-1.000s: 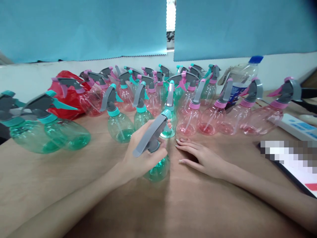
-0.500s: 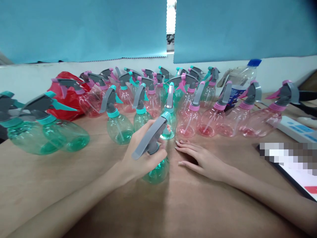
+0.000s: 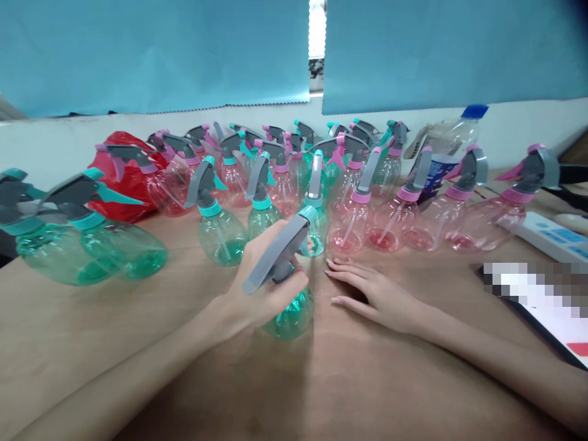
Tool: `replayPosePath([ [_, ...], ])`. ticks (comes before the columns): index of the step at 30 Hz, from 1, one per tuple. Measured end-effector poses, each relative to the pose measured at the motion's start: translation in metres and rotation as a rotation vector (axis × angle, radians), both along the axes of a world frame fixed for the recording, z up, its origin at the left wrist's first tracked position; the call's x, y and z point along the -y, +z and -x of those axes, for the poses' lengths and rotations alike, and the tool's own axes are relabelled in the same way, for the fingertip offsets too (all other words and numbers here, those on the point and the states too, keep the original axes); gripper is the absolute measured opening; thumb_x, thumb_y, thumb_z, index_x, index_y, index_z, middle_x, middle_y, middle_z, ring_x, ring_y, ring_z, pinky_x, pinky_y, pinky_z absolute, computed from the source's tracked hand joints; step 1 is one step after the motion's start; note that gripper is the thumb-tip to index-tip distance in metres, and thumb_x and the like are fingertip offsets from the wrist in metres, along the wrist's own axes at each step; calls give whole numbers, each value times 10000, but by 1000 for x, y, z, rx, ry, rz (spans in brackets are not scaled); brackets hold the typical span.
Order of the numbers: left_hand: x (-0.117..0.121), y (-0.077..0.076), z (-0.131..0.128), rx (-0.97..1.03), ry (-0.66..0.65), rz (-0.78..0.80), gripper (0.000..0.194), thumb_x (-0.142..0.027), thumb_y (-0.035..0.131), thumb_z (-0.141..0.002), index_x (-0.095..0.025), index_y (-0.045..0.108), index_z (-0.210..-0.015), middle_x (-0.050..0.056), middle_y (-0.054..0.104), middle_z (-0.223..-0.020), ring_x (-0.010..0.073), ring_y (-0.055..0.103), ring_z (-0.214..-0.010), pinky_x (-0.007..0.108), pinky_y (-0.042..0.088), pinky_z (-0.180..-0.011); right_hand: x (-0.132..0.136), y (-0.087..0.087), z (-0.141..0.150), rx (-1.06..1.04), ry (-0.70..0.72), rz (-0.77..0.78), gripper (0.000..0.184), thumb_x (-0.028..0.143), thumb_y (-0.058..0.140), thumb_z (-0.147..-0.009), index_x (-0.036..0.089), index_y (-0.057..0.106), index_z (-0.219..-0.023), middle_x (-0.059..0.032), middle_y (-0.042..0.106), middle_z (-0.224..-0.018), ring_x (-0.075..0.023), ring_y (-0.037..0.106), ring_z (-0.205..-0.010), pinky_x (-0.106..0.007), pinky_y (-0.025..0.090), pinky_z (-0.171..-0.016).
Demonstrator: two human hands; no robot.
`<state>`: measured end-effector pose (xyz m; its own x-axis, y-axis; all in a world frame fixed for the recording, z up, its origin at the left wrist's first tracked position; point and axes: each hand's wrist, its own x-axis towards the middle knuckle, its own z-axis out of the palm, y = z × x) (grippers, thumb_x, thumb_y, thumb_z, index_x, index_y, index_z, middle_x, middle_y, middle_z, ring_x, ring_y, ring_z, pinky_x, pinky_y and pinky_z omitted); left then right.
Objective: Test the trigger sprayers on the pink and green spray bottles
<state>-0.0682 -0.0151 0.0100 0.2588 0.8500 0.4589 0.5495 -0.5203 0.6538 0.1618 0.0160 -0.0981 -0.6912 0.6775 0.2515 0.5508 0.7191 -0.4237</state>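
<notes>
My left hand (image 3: 257, 282) is wrapped around the neck of a green spray bottle (image 3: 294, 315), whose grey head with a teal nozzle shows above my fingers. The trigger is hidden by the hand. To its right, my right hand (image 3: 367, 291) lies flat on the table (image 3: 358, 380), fingers stretched out and nothing in them. Just beyond my hands stand green spray bottles, one of them (image 3: 223, 239) left of my left hand. Pink spray bottles, such as this one (image 3: 346, 226), stand in a row behind my right hand.
More pink and green spray bottles crowd the back, beside a red plastic bag (image 3: 122, 202). Two green spray bottles (image 3: 124, 248) lean at the left. At right are a clear bottle with a blue cap (image 3: 473, 113), a white device with blue buttons (image 3: 546, 236) and a tablet-like screen (image 3: 537, 306).
Almost nothing differs. My left hand keeps its hold on the green spray bottle, and my right hand stays flat on the table. The view has shifted very slightly.
</notes>
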Motion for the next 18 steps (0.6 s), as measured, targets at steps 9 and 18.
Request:
replayPosePath([
  [9, 1, 3, 0, 43, -32, 25, 108, -155, 508, -679, -221, 454, -746, -14, 549, -731, 155, 560, -663, 287, 491, -611, 0, 0, 0, -42, -4, 10, 514, 469, 537, -920, 231, 515, -1375, -99, 533, -1418, -283, 482, -1324, -512, 422, -1081],
  [18, 1, -1, -3, 178, -64, 112, 341, -152, 534, -659, -207, 515, -995, 5, 594, -875, 150, 607, -706, 326, 571, -771, 0, 0, 0, -34, 1, 9, 517, 476, 526, -925, 221, 512, -1375, -100, 525, -1424, -280, 474, -1330, -514, 414, -1087],
])
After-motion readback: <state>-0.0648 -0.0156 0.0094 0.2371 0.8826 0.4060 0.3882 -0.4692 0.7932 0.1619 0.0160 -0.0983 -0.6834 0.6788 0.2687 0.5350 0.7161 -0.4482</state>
